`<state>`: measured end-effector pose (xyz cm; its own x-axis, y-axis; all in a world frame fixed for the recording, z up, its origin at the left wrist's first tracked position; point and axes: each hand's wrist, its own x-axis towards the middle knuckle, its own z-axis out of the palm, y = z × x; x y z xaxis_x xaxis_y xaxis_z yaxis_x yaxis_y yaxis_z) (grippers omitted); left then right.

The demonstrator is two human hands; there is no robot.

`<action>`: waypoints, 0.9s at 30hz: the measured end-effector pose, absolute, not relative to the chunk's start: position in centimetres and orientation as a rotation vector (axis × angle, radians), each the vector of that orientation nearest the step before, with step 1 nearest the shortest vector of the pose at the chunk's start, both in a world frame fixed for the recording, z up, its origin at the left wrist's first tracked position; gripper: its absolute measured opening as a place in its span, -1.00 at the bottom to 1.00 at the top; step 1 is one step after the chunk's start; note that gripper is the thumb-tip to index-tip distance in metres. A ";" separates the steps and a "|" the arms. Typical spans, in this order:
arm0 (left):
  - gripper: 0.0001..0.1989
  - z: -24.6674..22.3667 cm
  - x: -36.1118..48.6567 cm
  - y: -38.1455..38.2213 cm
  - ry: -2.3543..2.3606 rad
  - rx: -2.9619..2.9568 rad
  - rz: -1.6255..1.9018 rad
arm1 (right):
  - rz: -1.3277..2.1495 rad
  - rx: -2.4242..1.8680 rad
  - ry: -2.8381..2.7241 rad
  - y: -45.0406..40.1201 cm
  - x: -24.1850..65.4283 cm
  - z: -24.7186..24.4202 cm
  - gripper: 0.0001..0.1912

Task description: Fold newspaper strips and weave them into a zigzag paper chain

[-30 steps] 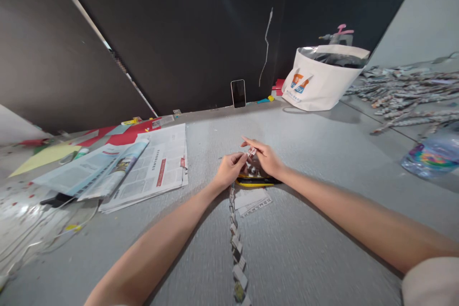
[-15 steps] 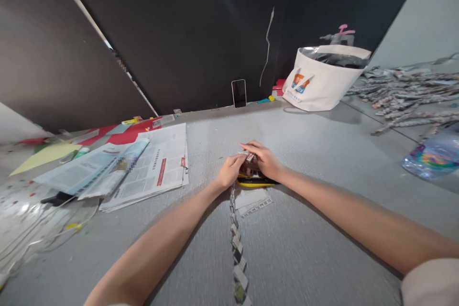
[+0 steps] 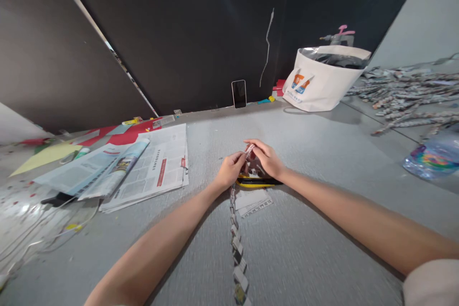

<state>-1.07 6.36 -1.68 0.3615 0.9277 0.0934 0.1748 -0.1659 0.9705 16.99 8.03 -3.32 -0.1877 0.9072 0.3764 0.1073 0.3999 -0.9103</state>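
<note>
My left hand (image 3: 229, 170) and my right hand (image 3: 267, 158) meet at the middle of the grey table, both closed on a small folded paper strip (image 3: 250, 149) between their fingertips. From beside my left hand a braided chain of folded newspaper (image 3: 236, 244) runs down toward the near edge. Just under my hands lies a yellow and black tool (image 3: 254, 182), partly hidden. Loose paper pieces (image 3: 254, 202) rest right of the chain.
Stacked newspapers (image 3: 158, 167) lie at the left, near red and yellow sheets. A phone (image 3: 239, 94) leans on the dark panel. At the right are a white bag (image 3: 324, 79), many paper braids (image 3: 412, 93) and a clear plastic bag (image 3: 432, 158).
The fingers of both my hands have shifted slightly, and the small paper strip between them shows more clearly. The chain and the tool have stayed in place.
</note>
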 end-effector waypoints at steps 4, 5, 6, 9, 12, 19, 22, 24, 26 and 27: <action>-0.59 -1.7 -1.0 6.3 1.011 1.590 0.927 | 1.052 -0.957 -1.429 8.2 17.0 -3.3 -0.54; -0.59 -1.6 -1.0 6.3 1.007 1.596 0.924 | 1.083 -0.966 -1.427 8.3 17.0 -3.3 -0.48; -0.60 -1.6 -1.0 6.3 1.003 1.603 0.919 | 1.111 -0.974 -1.436 8.4 16.9 -3.3 -0.43; -0.63 -1.5 -1.1 6.3 1.001 1.628 0.914 | 1.142 -1.001 -1.443 8.5 16.8 -3.3 -0.41; -0.66 -1.5 -1.1 6.4 1.019 1.648 0.939 | 1.108 -1.039 -1.421 8.4 16.8 -3.1 -0.45; -0.66 -1.9 -1.0 6.7 1.021 1.584 1.001 | 0.991 -1.052 -1.473 8.4 17.0 -2.9 -0.46; -0.61 -2.3 -1.0 7.0 1.047 1.443 1.101 | 0.971 -0.994 -1.498 8.1 17.0 -2.6 -0.46; -0.57 -2.4 -1.1 7.1 1.076 1.329 1.166 | 0.984 -0.952 -1.541 7.8 17.1 -2.4 -0.48; -0.55 -2.3 -1.2 7.1 1.093 1.254 1.205 | 1.020 -0.915 -1.607 7.4 17.2 -2.3 -0.49; -0.55 -2.2 -1.3 7.1 1.095 1.243 1.215 | 1.044 -0.900 -1.641 7.2 17.2 -2.2 -0.50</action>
<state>-1.29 7.10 -2.23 0.0715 0.9960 0.0528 -0.0512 -0.0492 0.9975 17.21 7.20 -2.23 -0.2694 0.9055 0.3280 0.0863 0.3619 -0.9282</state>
